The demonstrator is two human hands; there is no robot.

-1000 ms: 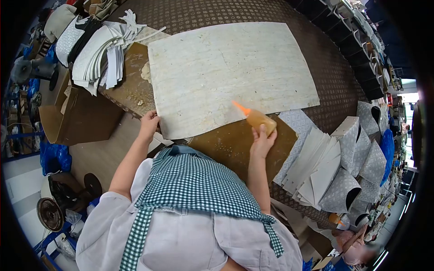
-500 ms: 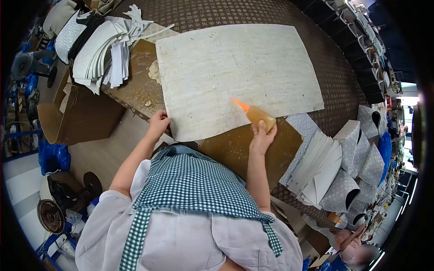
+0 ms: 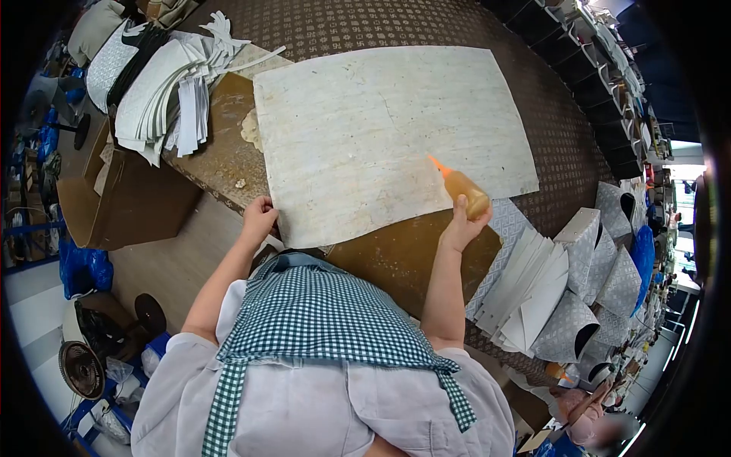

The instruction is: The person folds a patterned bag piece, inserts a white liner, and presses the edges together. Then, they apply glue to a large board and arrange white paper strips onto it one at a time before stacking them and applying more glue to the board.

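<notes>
A large off-white sheet (image 3: 365, 114) with stains and fine creases lies flat across the table in front of me. At its near left edge my left hand (image 3: 260, 221) is closed, fingertips pinched on the border. My right hand (image 3: 463, 228) is wrapped round a squeeze bottle (image 3: 466, 193) of amber glue with an orange nozzle. The bottle tilts over the right part of the sheet, its nozzle pointing away and to the left. Under the sheet's near edge a brown board (image 3: 403, 255) shows.
Stacked white strips (image 3: 156, 103) lie at the left, by a cardboard box (image 3: 126, 190). To the right stand a pile of white pieces (image 3: 521, 286) and grey patterned curved pieces (image 3: 567, 327). Brown patterned cloth (image 3: 381, 23) covers the far table. Another person (image 3: 586, 415) is at lower right.
My right hand has moved the glue bottle to the right over the sheet, and its nozzle points more steeply away from me. My left hand stays at the sheet's edge.
</notes>
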